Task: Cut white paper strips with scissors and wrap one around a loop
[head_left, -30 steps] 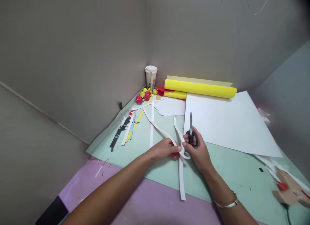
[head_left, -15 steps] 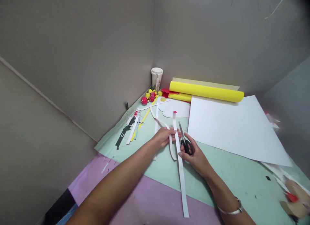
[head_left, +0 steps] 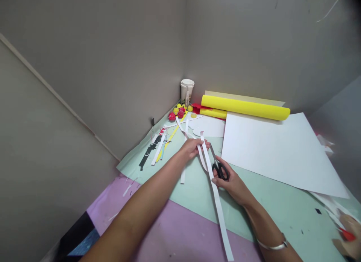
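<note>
My left hand point(head_left: 193, 148) pinches white paper strips near the middle of the mat. One long strip point(head_left: 220, 213) runs from it past my right hand and hangs over the front edge of the green mat. A second, curved strip point(head_left: 202, 159) hangs beside it from my left hand. My right hand point(head_left: 229, 181) holds black-handled scissors point(head_left: 220, 171), blades pointing up and away, and its thumb presses on the long strip. Another white strip point(head_left: 183, 175) lies flat beneath my left wrist.
Yellow paper roll point(head_left: 245, 107) and large white sheet point(head_left: 270, 151) lie back right. A lidded cup point(head_left: 187, 89), red and yellow balls point(head_left: 180, 112) and paper scraps point(head_left: 149, 151) are at the back left. Another person's hand point(head_left: 351, 232) is at the far right.
The view has shifted slightly, moving the scene right. The red end of the long strip has turned and shows white, and the strip's lower end has swung right.
</note>
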The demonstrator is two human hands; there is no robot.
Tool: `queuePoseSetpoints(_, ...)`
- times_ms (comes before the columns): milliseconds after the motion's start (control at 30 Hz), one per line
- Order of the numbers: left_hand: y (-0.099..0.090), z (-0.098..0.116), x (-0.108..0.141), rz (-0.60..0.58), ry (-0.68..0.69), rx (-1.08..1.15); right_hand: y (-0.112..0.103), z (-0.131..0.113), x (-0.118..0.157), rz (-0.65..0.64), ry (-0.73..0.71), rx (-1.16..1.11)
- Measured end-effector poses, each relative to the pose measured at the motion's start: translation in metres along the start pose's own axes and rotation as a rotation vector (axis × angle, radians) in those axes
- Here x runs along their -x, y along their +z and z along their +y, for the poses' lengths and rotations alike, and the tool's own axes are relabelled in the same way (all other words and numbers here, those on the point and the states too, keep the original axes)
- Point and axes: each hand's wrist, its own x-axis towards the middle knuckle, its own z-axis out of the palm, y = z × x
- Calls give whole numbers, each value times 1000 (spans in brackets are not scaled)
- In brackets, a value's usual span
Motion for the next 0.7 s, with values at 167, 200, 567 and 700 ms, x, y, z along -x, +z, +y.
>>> queuePoseSetpoints(167, -1, 13, -12, 59, 85, 23, -3, 7, -3, 0, 28, -47)
queuePoseSetpoints(200, -2, 15, -13, 72, 110, 28, -4, 8, -3, 1, 37, -65)
queuePoseSetpoints(567, -18, 7, -24, 149, 253, 50, -9, 7, -5, -5, 116, -207)
queuePoseSetpoints(700, -22, 7, -27, 155, 282, 25, -11, 8, -6, 5, 152, -193)
